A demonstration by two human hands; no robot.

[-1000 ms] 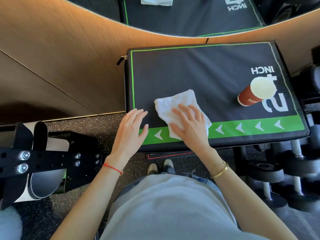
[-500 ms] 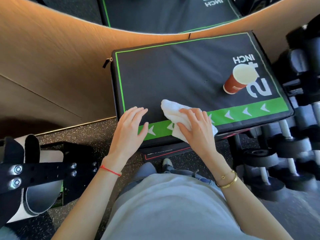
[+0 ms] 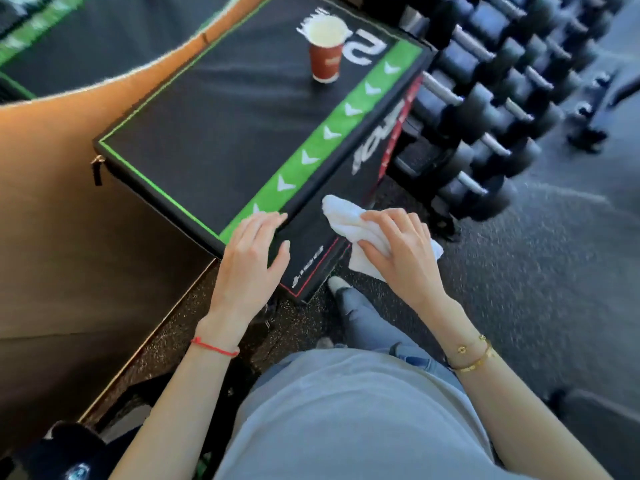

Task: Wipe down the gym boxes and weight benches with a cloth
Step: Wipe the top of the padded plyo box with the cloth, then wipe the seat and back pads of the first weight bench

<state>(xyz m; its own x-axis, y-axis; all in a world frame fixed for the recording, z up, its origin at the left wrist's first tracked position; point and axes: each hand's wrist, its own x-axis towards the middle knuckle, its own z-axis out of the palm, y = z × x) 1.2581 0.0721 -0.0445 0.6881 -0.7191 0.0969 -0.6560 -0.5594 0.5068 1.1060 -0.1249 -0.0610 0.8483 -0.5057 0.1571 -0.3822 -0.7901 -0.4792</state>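
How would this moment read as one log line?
right hand: holds cloth on box front | left hand: rests on box edge | cup: upright

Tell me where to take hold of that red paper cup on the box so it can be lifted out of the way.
Grip the red paper cup around its mid wall from the side, not from above: it stands upright on the box top with an open mouth and looks full, and the side toward the green stripe is free.

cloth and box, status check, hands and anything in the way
Right hand grips cloth against box front face. Left hand flat on box's near corner. Cup upright on box top, far end, apart from the cloth.
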